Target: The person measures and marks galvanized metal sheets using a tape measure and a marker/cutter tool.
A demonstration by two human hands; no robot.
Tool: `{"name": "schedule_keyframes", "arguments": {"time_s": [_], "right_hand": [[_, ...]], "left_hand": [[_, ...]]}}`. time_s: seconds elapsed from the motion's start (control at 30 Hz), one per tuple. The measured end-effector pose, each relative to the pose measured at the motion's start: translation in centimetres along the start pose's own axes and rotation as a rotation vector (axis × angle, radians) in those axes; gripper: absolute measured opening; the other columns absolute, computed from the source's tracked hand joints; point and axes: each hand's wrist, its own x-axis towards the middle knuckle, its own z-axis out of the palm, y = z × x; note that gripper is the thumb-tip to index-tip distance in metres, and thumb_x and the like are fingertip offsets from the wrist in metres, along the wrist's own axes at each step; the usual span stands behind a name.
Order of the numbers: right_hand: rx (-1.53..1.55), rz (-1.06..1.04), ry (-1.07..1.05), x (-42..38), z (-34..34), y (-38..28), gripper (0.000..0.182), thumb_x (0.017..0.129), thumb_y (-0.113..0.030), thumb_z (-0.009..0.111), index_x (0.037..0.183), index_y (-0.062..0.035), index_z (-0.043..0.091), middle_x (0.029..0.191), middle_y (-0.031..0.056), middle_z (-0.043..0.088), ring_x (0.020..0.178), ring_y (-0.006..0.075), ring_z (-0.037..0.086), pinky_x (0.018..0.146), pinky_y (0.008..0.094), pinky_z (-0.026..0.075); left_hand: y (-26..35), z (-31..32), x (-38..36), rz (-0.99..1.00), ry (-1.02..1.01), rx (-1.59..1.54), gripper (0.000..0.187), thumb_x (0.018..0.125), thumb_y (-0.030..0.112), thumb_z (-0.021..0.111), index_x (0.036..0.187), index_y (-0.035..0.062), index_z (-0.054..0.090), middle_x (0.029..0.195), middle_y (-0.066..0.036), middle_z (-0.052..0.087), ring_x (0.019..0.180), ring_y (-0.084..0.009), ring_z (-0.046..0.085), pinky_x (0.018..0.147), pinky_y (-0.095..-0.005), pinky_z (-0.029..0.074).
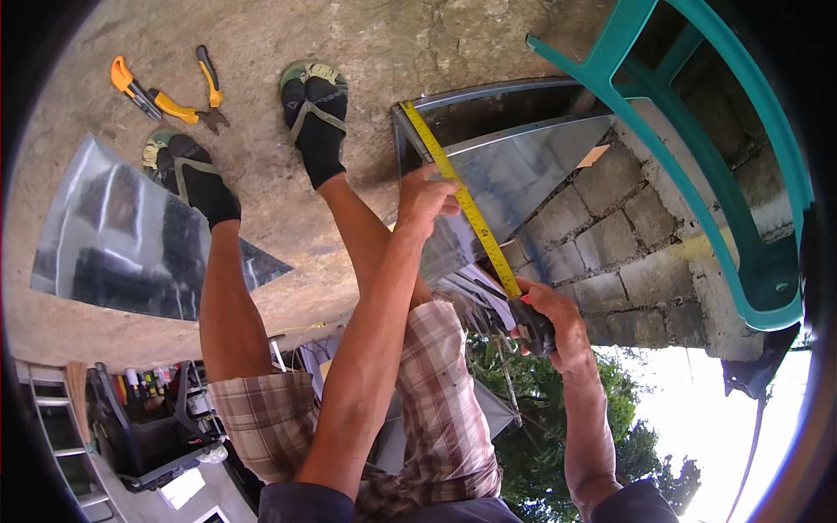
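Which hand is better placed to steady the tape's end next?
Probably the left hand: it is at the blade, closer to the end lying by the metal frame. The right hand is farther off, occupied with holding the case.

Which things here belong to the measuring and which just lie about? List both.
In the job: tape measure, held by the right hand, with the left hand partway along it; metal frame at the tape's end.

Lying about: utility knife; pliers; loose metal sheet; green plastic chair. The first three may serve too.
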Motion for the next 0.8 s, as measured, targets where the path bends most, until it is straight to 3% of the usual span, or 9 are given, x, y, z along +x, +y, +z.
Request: {"name": "schedule_keyframes", "arguments": {"time_s": [0.1, 0.8], "right_hand": [[-0.007, 0.003, 0.006, 0.02, 0.05, -0.2, 0.065, 0.094, -0.042, 0.056, 0.137, 0.0069, 0.053, 0.097, 0.0133, 0.068, 0.07, 0.0162, 0.069, 0.049, 0.0251, 0.054], [-0.014, -0.002, -0.005, 0.3, -0.22, 0.36, 0.068, 0.093, -0.044, 0.056, 0.138, 0.0064, 0.053, 0.097, 0.0122, 0.067, 0.069, 0.0145, 0.067, 0.049, 0.0245, 0.054]], "left_hand": [[0.25, 0.25, -0.06, -0.001, 0.033, -0.013, 0.038, 0.085, 0.0, 0.066, 0.12, -0.0105, 0.061, 0.088, -0.018, 0.074, 0.061, -0.0214, 0.071, 0.051, -0.0303, 0.058], [0.68, 0.02, 0.15, -0.022, 0.04, 0.024, 0.038, 0.082, -0.002, 0.066, 0.12, -0.0099, 0.063, 0.09, -0.02, 0.073, 0.062, -0.0231, 0.071, 0.051, -0.0322, 0.059]]}}
